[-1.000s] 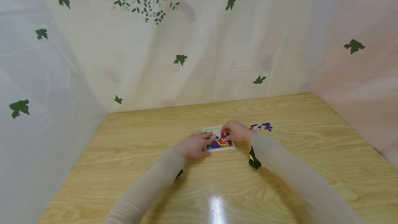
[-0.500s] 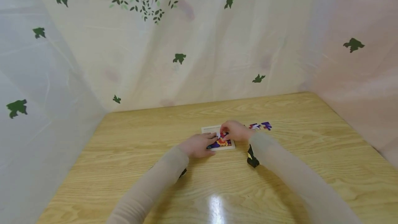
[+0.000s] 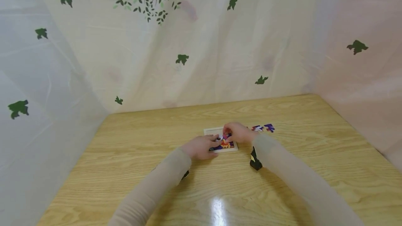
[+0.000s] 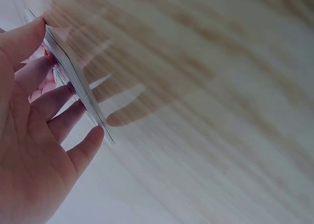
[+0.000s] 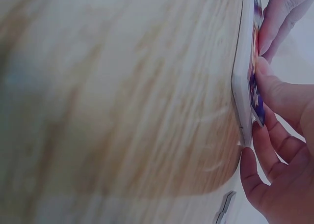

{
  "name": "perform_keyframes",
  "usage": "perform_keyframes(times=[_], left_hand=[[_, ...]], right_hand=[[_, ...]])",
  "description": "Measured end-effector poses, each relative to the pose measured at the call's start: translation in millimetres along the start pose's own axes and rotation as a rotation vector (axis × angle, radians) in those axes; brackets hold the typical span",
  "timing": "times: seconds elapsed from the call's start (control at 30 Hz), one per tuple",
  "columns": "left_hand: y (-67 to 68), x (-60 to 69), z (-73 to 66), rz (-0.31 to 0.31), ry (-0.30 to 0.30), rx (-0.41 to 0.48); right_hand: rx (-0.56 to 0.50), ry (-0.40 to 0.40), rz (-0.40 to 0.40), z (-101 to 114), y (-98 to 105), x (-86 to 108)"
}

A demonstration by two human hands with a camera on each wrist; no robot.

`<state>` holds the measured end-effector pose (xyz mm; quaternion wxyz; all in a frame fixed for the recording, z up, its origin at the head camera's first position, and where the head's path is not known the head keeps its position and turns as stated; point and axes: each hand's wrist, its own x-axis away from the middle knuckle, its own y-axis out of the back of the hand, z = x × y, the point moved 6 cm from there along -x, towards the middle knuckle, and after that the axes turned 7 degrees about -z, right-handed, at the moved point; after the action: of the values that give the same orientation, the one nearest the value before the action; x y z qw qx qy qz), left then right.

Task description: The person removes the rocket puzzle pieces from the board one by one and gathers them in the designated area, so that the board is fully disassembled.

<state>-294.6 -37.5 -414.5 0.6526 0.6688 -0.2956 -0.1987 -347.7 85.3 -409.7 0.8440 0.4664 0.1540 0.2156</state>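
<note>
A small jigsaw puzzle in a pale frame point(image 3: 213, 129) lies on the wooden table, its picture purple, orange and white. My left hand point(image 3: 201, 147) rests on the puzzle from the left, fingers extended across it and the thumb near its front edge. In the left wrist view, fingertips point(image 4: 91, 140) touch the frame's side. From the right, my right hand point(image 3: 240, 132) pinches a puzzle piece point(image 5: 260, 115) over the frame. That piece sits tilted at the puzzle's edge in the right wrist view, partly hidden by the thumb.
Loose puzzle pieces, one white and red point(image 3: 258, 128) and one purple point(image 3: 269, 127), lie right of the frame, behind the right wrist. A leaf-patterned curtain point(image 3: 201, 44) hangs along the table's back edge. Black devices point(image 3: 255, 161) are under both wrists.
My left hand has slid slightly right, covering more of the puzzle. The right hand stays in nearly the same place, and the piece in its fingers has shifted a little.
</note>
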Motion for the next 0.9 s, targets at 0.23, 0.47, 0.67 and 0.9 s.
perform_keyframes(times=[0.23, 0.47, 0.67, 0.9], left_hand=[[-0.8, -0.3, -0.5, -0.018, -0.019, -0.017], [1.3, 0.3, -4.6, -0.01, -0.006, -0.035], [1.8, -1.8, -5.6, -0.007, 0.015, -0.052], [0.3, -5.6, -4.8, 0.004, 0.034, -0.057]], right_hand=[[-0.057, -0.012, 0.014, -3, 0, 0.3], [-0.075, 0.062, 0.002, -2, 1, -2.3], [-0.097, 0.049, 0.007, -9, 0, -6.1], [-0.12, 0.037, 0.012, -13, 3, -8.9]])
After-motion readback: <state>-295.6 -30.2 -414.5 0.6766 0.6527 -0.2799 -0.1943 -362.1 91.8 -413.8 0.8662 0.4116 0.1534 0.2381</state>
